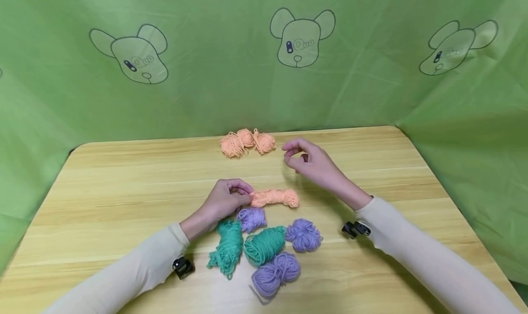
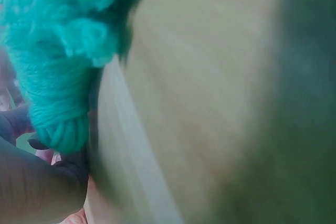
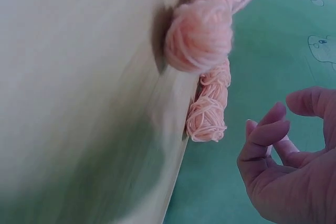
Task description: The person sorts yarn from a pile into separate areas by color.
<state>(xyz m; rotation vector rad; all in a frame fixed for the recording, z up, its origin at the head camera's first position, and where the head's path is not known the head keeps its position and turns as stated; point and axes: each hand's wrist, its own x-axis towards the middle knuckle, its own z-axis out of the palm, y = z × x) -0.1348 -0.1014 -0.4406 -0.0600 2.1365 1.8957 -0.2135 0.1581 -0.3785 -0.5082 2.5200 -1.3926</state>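
Observation:
My left hand pinches the left end of a peach yarn skein lying across the middle of the table. Just below that hand are a small purple skein and a green skein; the green one fills much of the left wrist view. Raised over the table to the right, my right hand holds nothing, its fingers loosely bent and the thumb apart from the fingertips in the right wrist view. Left of it, near the back edge, more peach skeins lie bunched together.
Toward the front lie another green skein, a purple skein and a purple bow-shaped skein. The wooden table meets a green cloth backdrop behind and at the sides.

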